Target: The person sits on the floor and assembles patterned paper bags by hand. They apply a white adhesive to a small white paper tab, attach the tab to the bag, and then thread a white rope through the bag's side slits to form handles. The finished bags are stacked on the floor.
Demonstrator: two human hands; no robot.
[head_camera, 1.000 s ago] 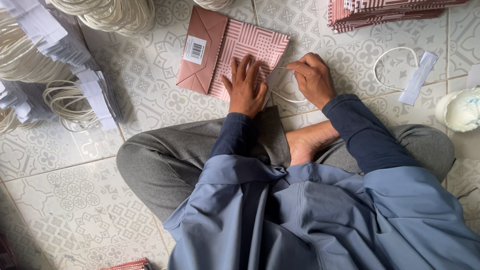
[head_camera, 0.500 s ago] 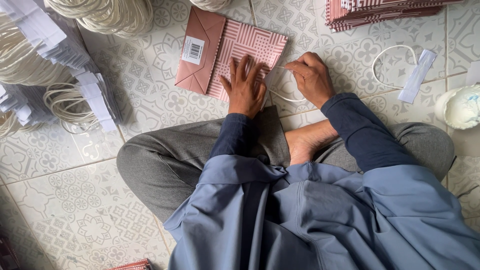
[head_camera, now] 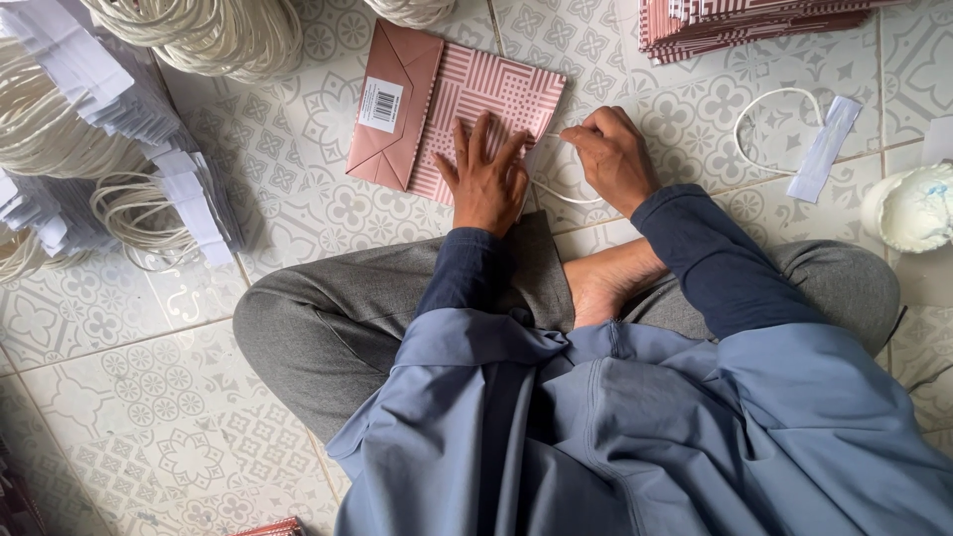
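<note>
Left hand [head_camera: 486,179] flat on paper bag [head_camera: 467,104].

We sit on a patterned tile floor [head_camera: 298,189]; on it lie a flat pink paper bag [head_camera: 467,99], heaps of white cord handles [head_camera: 213,35], a stack of folded bags [head_camera: 745,25], one loose handle [head_camera: 794,139].

Flat pink patterned paper bag [head_camera: 476,99] on tiled floor, white cord handle [head_camera: 556,191] at its edge
</note>
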